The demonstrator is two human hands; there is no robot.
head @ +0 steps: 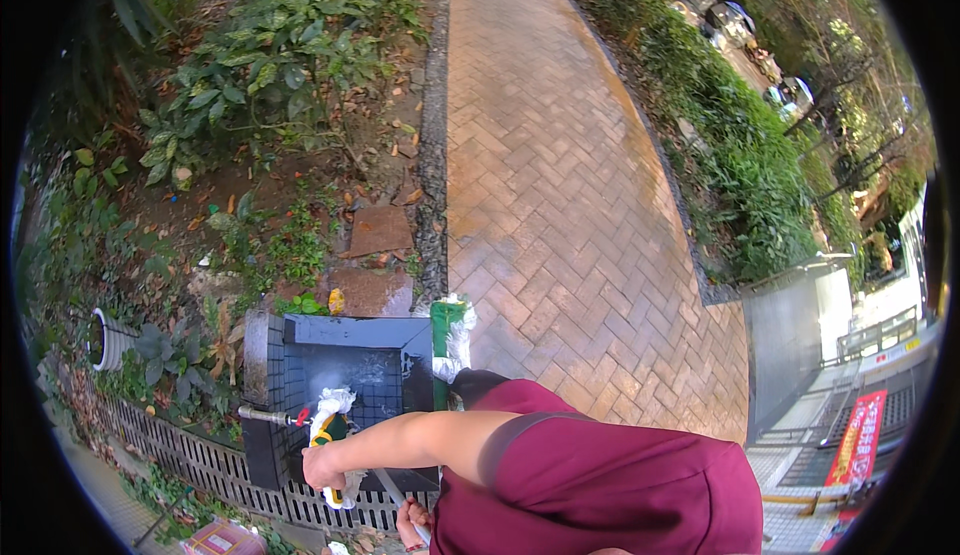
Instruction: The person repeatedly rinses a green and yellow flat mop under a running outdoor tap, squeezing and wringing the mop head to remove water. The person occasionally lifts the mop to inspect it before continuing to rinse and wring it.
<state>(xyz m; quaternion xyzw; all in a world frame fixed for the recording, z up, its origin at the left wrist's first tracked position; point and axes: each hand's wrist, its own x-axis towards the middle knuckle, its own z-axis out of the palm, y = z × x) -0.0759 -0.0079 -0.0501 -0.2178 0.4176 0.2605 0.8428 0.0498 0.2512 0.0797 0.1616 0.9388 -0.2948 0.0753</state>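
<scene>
A mop head with white strands and a green and yellow body (334, 427) is under a metal tap (266, 415) with a red handle, over a dark tiled outdoor sink (337, 333). My right hand (324, 467) reaches across the near part of the sink and grips the mop head at its lower side. Below it, at the sink's near edge, my left hand (412, 523) holds a grey pole (391, 489); my arm hides where its upper end goes. A green and white object (450, 333), apparently with white cloth or strands, lies against the sink's right rim.
A slotted drain grate (217, 469) runs past the sink. Planted soil and paving slabs (381, 231) lie beyond, with a white pot (112, 339) at the left. A brick path (555, 202) stretches away. A pink box (225, 538) is at the bottom left.
</scene>
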